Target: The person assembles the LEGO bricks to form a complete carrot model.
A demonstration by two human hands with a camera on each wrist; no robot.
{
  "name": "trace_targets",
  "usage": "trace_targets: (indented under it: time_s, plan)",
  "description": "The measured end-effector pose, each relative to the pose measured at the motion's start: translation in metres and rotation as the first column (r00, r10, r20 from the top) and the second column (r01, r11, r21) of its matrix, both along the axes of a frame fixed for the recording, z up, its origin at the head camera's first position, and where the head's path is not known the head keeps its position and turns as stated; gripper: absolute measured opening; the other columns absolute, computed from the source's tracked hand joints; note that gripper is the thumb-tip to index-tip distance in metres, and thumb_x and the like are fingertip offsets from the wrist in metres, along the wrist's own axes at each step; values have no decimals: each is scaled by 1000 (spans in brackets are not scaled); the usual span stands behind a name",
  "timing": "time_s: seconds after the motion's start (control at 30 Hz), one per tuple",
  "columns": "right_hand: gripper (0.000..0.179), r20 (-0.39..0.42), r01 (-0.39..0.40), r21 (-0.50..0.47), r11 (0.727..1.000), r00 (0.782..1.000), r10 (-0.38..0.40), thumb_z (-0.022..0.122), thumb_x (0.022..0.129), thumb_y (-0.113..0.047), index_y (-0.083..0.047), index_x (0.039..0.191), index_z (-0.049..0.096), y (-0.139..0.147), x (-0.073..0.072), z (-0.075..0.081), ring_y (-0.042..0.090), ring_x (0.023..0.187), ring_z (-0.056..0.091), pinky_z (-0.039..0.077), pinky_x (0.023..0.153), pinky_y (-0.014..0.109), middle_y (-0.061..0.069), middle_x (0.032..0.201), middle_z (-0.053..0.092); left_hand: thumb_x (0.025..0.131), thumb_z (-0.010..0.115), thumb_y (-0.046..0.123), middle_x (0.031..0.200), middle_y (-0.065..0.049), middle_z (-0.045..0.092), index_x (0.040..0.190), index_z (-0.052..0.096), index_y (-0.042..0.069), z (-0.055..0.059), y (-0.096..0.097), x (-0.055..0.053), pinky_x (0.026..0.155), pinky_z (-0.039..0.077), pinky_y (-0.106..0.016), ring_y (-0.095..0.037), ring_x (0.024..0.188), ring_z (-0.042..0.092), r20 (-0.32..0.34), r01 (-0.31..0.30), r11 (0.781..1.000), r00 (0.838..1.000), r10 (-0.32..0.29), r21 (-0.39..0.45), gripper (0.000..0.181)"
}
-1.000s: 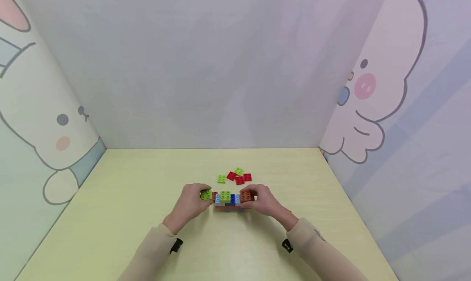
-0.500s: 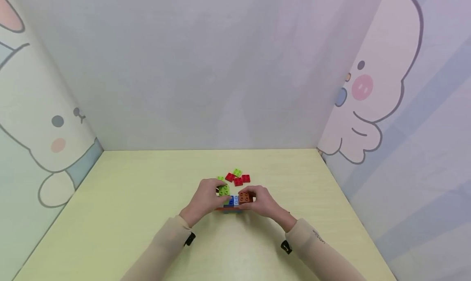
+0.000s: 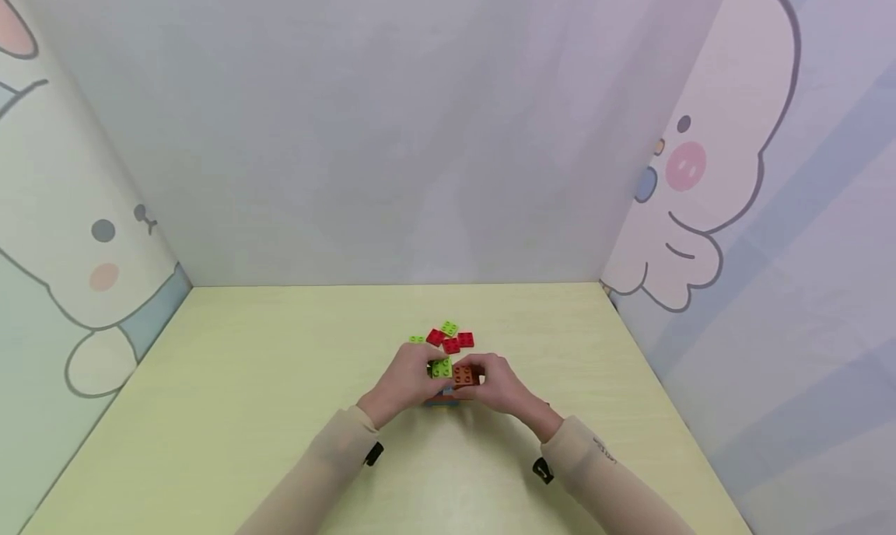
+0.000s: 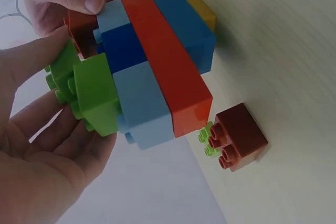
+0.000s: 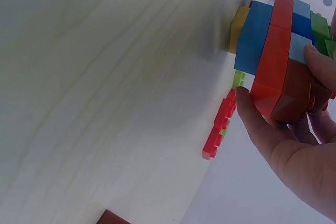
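Note:
A stack of toy building bricks (image 4: 168,61) stands between both hands: a yellow brick (image 4: 200,11) and a blue brick (image 4: 184,24) low down, a long orange-red layer, then light blue and dark blue bricks. My left hand (image 3: 409,378) pinches a green brick (image 3: 442,368) between thumb and fingers at the top of the stack. Another green brick (image 4: 97,93) sits on the stack right beside it. At the right end, my right hand (image 3: 502,383) grips a brown brick (image 3: 463,375), one finger reaching down along the orange-red layer. In the head view the hands hide most of the stack.
Beyond the stack lie several loose red bricks (image 3: 451,346) and green bricks (image 3: 449,328) on the pale wooden table (image 3: 280,340). A loose brown brick (image 4: 240,137) lies on the table in the left wrist view. Printed walls (image 3: 392,131) enclose the back and sides.
My left hand has moved right with its green brick, from the stack's left end to over its middle, close to the brown brick. The right hand has stayed nearly still.

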State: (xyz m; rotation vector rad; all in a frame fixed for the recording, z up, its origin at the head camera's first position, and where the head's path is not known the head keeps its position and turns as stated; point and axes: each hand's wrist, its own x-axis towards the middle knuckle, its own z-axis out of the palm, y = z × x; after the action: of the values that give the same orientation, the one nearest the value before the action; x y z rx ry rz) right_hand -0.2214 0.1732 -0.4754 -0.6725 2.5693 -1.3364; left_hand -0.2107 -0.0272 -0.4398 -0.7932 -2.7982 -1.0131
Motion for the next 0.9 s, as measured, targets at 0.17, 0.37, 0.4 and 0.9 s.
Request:
trace_targets:
  time_s: [0.17, 0.37, 0.4, 0.9]
  plan:
    - [31, 1, 1, 2, 1000, 1000, -1, 81, 77, -14, -13, 106, 69, 0, 1, 1, 14, 83, 59, 50, 72, 30, -6, 95, 63, 77, 80, 24, 87, 3, 67, 98, 75, 10, 0, 1, 0, 58, 46, -22, -8, 70, 54, 30, 1, 1000, 1000, 0, -19, 26]
    - [31, -7, -10, 0, 1000, 1000, 10, 81, 77, -13, -13, 105, 69, -1, 1, 1, 13, 83, 59, 50, 72, 31, -6, 94, 63, 78, 79, 23, 73, 9, 59, 88, 72, 12, 2, -1, -3, 54, 44, -21, -9, 65, 50, 20, 41, 998, 999, -40, -45, 17]
    - [30, -11, -14, 2, 1000, 1000, 14, 81, 77, -12, -13, 105, 69, -1, 1, 1, 13, 83, 59, 50, 72, 30, -6, 95, 63, 78, 79, 23, 70, 10, 57, 85, 71, 12, 2, -1, -3, 54, 43, -21, -8, 64, 49, 17, 52, 998, 999, -51, -48, 15]
    - [30, -85, -47, 21, 999, 995, 49, 79, 78, -11, -16, 104, 66, -5, 4, 2, 12, 80, 58, 49, 69, 30, -7, 92, 61, 80, 76, 18, 76, 9, 57, 85, 69, 13, -1, -9, -8, 70, 42, -29, -11, 76, 49, -12, 179, 977, 983, -181, -113, 10]
